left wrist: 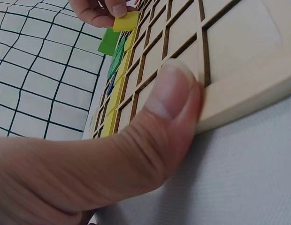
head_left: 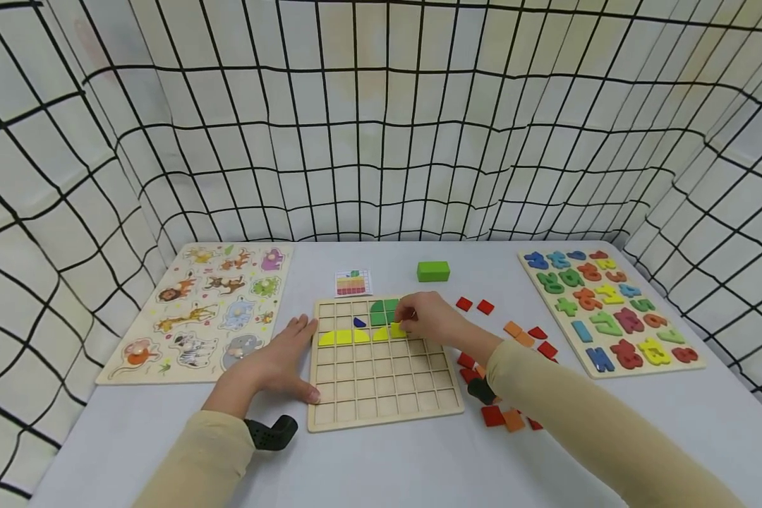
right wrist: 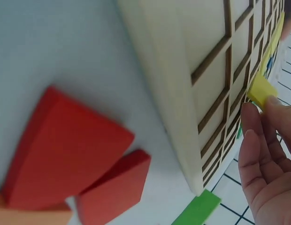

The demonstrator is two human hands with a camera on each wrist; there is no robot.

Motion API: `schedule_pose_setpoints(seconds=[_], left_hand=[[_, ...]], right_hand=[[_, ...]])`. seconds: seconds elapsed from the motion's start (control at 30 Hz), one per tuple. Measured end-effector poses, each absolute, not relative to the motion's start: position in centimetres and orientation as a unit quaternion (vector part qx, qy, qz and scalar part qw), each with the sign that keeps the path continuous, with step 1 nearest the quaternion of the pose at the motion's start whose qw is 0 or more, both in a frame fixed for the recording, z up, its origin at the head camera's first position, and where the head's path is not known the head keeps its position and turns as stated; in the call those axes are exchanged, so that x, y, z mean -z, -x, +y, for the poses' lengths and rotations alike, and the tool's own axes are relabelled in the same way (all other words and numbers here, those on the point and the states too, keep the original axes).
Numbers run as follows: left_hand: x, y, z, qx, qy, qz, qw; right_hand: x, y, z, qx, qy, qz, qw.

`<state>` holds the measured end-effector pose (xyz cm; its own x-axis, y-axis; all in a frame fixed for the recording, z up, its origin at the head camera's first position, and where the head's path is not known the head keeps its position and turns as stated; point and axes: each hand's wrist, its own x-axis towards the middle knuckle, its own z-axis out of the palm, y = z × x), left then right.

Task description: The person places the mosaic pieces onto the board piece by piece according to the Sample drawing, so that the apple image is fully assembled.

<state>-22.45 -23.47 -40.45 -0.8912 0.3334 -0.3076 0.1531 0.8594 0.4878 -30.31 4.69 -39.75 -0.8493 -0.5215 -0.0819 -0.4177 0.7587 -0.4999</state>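
Observation:
A wooden grid board (head_left: 394, 408) lies on the white table in front of me. My right hand (head_left: 434, 319) pinches a yellow square tile (right wrist: 261, 90) between thumb and fingertips, over the upper right of the grid. Left of it runs a row of yellow pieces (head_left: 344, 337), with green pieces (head_left: 381, 312) and a small blue piece (head_left: 359, 322) above. My left hand (head_left: 279, 361) rests at the board's left edge, fingers extended and thumb (left wrist: 169, 96) pressing on the rim.
Red and orange tiles (head_left: 492, 416) lie scattered right of the board. A pattern card (head_left: 353, 283) and a green block (head_left: 433, 271) sit behind it. An animal puzzle (head_left: 216, 310) stands left, a number puzzle (head_left: 609, 310) right. Black netting (head_left: 381, 168) rises behind the table.

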Motion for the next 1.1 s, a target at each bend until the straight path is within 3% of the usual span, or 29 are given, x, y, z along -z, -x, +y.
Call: schedule_pose_setpoints(seconds=[0.83, 1.1], left_hand=[[40.4, 22.3, -23.3, -0.236, -0.127, 0.944, 0.194], [40.3, 22.3, -23.4, -0.232, -0.130, 0.945, 0.192]], right_hand=[[40.3, 30.0, 3.8, 0.198, 0.252, 0.942, 0.104], [38.6, 29.9, 7.1, 0.211, 0.251, 0.940, 0.094]])
